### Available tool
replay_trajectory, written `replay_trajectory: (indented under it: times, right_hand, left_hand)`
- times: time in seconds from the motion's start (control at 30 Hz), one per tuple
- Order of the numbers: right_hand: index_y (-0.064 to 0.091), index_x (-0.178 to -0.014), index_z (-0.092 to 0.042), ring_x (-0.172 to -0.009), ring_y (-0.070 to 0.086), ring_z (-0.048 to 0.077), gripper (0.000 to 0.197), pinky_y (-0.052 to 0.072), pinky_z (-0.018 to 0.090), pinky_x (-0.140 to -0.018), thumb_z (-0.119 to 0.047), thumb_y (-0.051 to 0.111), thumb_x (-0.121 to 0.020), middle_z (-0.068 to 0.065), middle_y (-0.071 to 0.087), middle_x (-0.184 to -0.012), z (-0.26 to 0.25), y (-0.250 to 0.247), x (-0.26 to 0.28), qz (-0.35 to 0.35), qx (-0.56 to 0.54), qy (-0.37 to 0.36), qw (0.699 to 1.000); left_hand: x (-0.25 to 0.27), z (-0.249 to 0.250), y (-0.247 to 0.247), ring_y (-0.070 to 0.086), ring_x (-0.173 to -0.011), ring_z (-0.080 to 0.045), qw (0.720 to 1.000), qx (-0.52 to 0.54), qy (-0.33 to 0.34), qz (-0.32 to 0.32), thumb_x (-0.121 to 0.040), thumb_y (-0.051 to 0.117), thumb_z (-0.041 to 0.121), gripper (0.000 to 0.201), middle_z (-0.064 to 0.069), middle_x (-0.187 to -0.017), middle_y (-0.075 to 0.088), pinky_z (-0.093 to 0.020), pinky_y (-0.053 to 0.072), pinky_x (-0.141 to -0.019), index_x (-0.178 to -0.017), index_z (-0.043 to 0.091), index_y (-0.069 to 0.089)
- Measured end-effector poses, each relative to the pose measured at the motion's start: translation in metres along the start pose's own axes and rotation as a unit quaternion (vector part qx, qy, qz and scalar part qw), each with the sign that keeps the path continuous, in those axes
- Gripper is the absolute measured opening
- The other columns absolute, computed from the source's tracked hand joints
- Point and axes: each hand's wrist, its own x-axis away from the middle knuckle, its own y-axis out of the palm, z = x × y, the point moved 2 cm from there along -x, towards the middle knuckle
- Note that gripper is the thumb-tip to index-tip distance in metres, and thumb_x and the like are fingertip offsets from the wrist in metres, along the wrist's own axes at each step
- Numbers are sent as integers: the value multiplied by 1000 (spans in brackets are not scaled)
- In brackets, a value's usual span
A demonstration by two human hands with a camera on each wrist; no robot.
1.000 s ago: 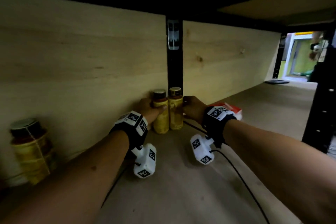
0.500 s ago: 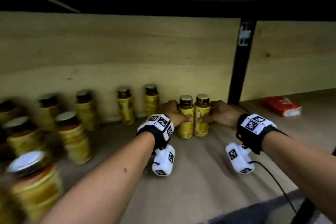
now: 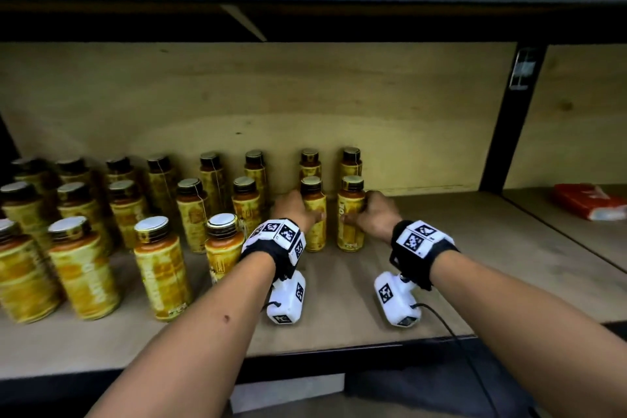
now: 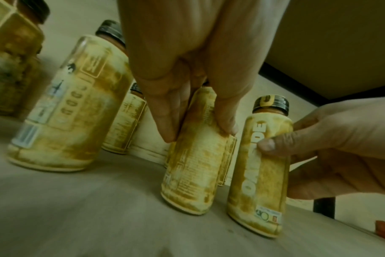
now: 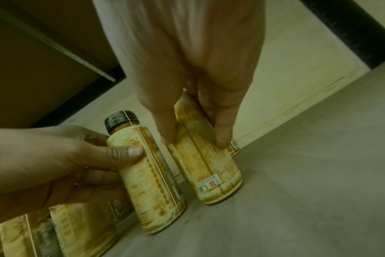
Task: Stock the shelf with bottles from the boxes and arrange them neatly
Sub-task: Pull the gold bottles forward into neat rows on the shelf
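The left hand [image 3: 294, 210] has its grip closed round one bottle [image 3: 314, 214], thumb on the near side and fingers [image 4: 165, 111] wrapped behind. The right hand [image 3: 373, 214] grips a second bottle [image 3: 352, 214] the same way. Both bottles stand upright on the shelf [image 3: 458, 258], long axis vertical, dark caps up, a small gap between them, each just in front of a bottle in the back row.

The head view shows about twenty-one bottles in all: eight in the back row [image 3: 210, 170], seven in the middle row counting the two held, two more in front of those [image 3: 163, 265], and four at the left edge [image 3: 20, 268], blurred and partly cut off. All stand upright. One red packet [image 3: 588, 202] lies further right, past the black post [image 3: 505, 132], cut by the frame edge.
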Motion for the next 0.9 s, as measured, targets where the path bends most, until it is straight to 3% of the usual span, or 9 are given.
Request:
replay_trajectory:
  times: [0.3, 0.53, 0.9]
  right_hand:
    - [64, -116, -11, -112, 62, 26, 41, 51, 32, -93, -27, 78, -81, 10, 65, -122, 4, -5, -4, 62, 22, 46, 997]
    - [62, -116, -12, -112, 62, 28, 41, 52, 35, -94, -28, 77, -82, 11, 65, -122, 6, -5, -6, 57, 38, 50, 996]
    - [60, -119, -12, -110, 62, 26, 47, 52, 39, -95, -32, 78, -80, 9, 65, -120, 5, -9, -5, 50, 39, 54, 997]
  left_hand:
    - [11, -3, 10, 59, -112, -32, 994, 96, -39, 38, -76, 77, 38, 52, -11, -121, 64, -39, 50, -94, -119, 13, 59]
    - [10, 4, 12, 59, -113, -32, 988, 142, -53, 33, -74, 79, 38, 55, -10, -121, 63, -39, 49, -96, -120, 15, 58]
    - [10, 9, 11, 53, -118, -35, 990, 127, -59, 19, -77, 77, 37, 60, -13, -128, 56, -39, 47, -96, -125, 13, 51]
